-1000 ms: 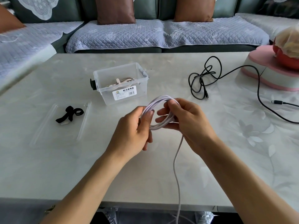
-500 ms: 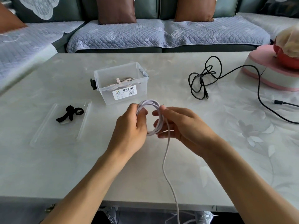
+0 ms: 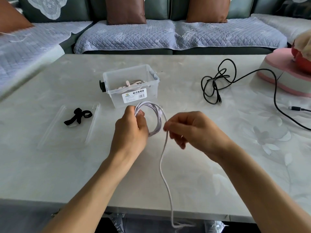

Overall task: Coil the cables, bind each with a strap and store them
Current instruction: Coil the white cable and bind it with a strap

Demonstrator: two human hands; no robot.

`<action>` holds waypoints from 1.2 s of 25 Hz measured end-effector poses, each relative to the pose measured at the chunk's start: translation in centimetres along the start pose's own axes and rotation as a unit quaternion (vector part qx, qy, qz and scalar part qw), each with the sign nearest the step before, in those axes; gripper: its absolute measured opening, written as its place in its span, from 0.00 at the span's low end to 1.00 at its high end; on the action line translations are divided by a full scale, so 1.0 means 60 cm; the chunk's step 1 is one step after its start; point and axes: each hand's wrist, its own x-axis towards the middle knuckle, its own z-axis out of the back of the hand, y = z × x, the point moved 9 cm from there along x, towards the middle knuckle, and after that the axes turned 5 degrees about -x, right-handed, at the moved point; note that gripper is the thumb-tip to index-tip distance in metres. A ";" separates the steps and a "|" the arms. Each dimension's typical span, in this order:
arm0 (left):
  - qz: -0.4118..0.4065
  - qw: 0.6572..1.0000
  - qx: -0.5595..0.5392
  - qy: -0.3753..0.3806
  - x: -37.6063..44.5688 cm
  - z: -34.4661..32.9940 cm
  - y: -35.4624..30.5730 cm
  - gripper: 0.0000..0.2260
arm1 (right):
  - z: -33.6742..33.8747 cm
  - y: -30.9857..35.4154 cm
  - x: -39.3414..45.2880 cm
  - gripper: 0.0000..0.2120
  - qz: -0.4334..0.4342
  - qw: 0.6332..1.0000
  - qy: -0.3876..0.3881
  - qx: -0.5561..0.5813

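Observation:
My left hand [image 3: 130,130] grips a coil of white cable [image 3: 157,118] above the table's middle. My right hand [image 3: 193,130] pinches the loose strand just right of the coil; the tail [image 3: 164,174] runs down past the table's near edge. A clear storage box [image 3: 131,86] with a pale bound cable inside stands just behind the coil. A black strap [image 3: 78,116] lies on a clear lid [image 3: 90,130] to the left. A loose black cable [image 3: 217,83] lies tangled at the right.
A pink and white stand [image 3: 286,76] carrying a red object sits at the far right, with the black cable's long run [image 3: 276,101] and a plug end [image 3: 295,108] beside it. A sofa [image 3: 151,34] with cushions lines the table's far side.
My right hand has left the coil and moved right and down along the loose strand. The coil has shifted slightly left and away in my left hand.

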 end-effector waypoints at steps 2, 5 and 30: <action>-0.035 0.999 0.001 0.024 -0.008 -0.009 -0.015 0.09 | 0.026 -0.005 0.004 0.10 -0.003 0.993 -0.085 0.083; -0.050 0.999 -0.014 0.011 -0.017 -0.013 -0.028 0.09 | 0.020 -0.022 0.003 0.12 -0.046 0.983 -0.117 0.131; -0.053 0.993 -0.058 -0.086 -0.028 -0.008 -0.047 0.03 | -0.041 -0.039 0.002 0.11 -0.103 0.922 -0.024 0.373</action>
